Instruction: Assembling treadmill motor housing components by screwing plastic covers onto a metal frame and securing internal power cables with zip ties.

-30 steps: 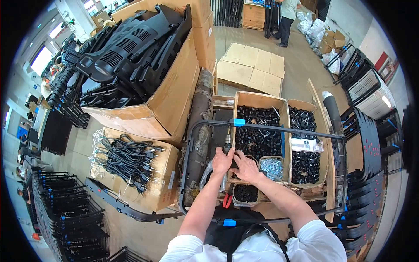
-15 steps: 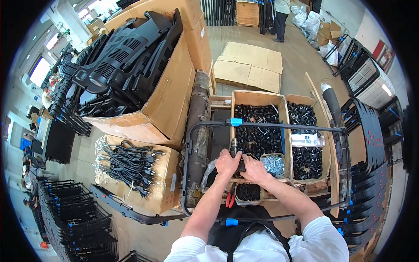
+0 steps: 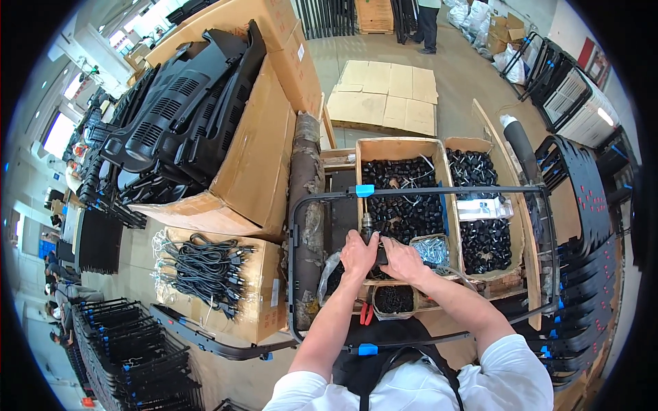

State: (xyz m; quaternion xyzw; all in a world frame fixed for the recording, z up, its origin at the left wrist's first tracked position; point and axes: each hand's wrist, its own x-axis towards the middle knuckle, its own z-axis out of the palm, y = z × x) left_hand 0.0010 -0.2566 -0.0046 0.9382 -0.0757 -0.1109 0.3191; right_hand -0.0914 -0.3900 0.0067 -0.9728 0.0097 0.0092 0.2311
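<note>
A power drill points away from me, its bit reaching the far bar of a black rectangular tube frame beside a blue clip. My left hand is closed around the drill just behind the chuck. On the drill's dark rear body is my right hand, also closed; its fingertips are partly hidden. The frame lies across boxes of small black plastic parts. Silver screws fill a small tray by my right hand. A second blue clip sits on the near bar.
Red-handled pliers rest beside a tub of small black pieces. At left, coiled black cables lie on a carton, below a large box of black plastic panels. Stacked black frames stand at right. Another person stands far back.
The view has shifted slightly. Both hands stay on the drill, and its bit remains at the far bar near the blue clip.
</note>
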